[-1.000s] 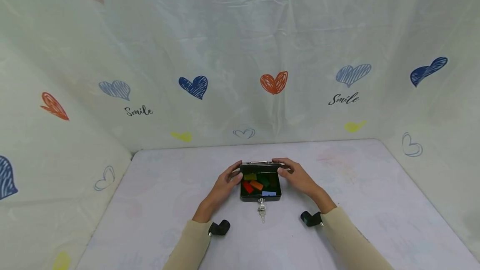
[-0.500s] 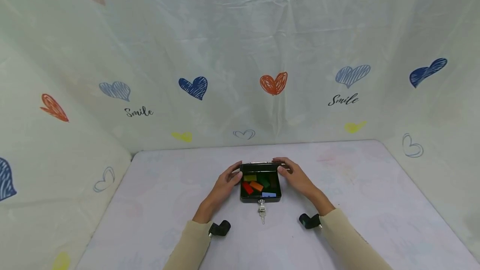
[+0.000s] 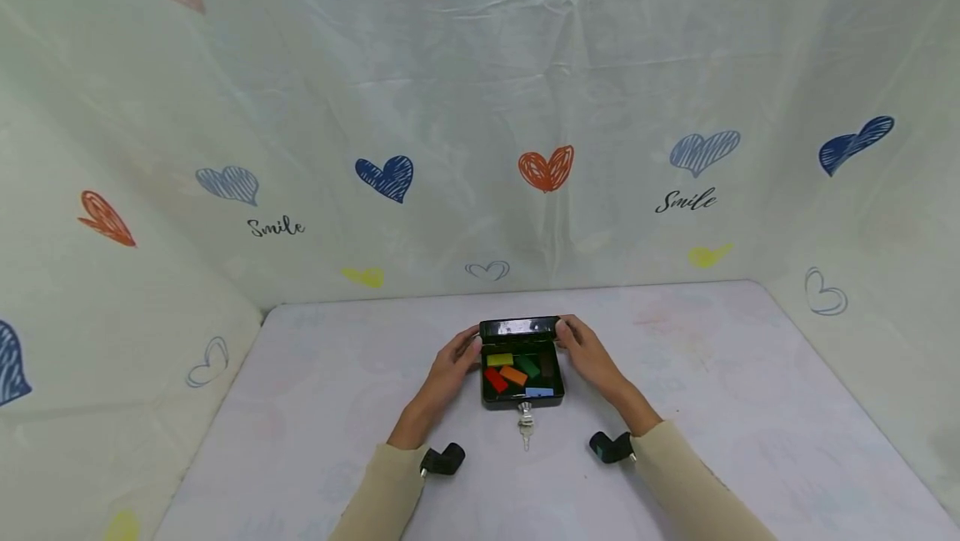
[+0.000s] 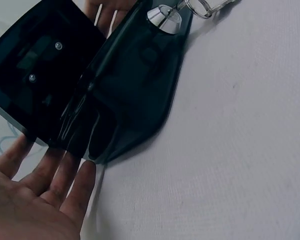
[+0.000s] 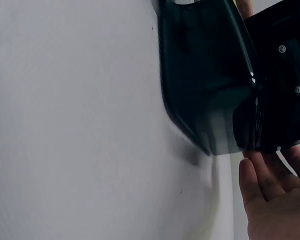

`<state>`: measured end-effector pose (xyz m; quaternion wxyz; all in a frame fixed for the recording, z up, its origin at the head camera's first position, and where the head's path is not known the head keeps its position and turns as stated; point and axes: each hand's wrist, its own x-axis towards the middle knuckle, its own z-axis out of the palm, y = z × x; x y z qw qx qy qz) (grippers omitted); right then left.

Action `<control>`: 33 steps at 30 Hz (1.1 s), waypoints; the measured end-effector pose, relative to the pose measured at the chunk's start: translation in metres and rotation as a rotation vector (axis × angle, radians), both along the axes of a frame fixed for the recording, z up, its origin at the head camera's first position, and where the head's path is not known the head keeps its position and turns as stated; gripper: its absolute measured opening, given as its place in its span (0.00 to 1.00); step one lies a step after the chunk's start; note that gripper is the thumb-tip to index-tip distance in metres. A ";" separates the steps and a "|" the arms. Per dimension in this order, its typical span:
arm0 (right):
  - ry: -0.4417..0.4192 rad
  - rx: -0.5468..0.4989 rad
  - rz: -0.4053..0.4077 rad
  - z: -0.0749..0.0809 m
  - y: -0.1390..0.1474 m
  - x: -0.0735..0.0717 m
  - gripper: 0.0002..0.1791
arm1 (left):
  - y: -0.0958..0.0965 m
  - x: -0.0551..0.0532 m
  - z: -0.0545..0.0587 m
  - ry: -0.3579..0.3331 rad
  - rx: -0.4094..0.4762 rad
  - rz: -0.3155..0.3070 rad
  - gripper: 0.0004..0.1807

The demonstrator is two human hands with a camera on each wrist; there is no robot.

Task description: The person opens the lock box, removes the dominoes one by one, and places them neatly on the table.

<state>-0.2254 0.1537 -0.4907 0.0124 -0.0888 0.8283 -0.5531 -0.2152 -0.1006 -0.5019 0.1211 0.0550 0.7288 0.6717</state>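
A small black cash box stands on the table with its lid raised and leaning back. Several coloured blocks lie inside, among them a yellow block, a red block, an orange block, a green block and a pale blue block. Keys hang from the front lock. My left hand holds the lid's left side, fingertips at its edge in the left wrist view. At the right side, my right hand grips the lid, thumb in front.
The white table meets a hanging sheet printed with hearts at the back and sides. Black wrist devices sit at both cuffs, above the table.
The lid has swung further back, so its shiny inner face shows now and the handle seen earlier is hidden. Both hands moved slightly with it; the right forearm shifted a little left.
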 end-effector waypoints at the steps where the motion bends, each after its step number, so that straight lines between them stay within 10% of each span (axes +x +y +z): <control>1: -0.005 -0.002 -0.014 -0.001 -0.001 0.000 0.25 | 0.000 0.000 0.000 -0.001 0.004 0.004 0.33; 33: -0.101 -0.118 0.006 -0.003 -0.003 0.001 0.37 | 0.010 0.000 -0.002 -0.076 -0.057 0.108 0.40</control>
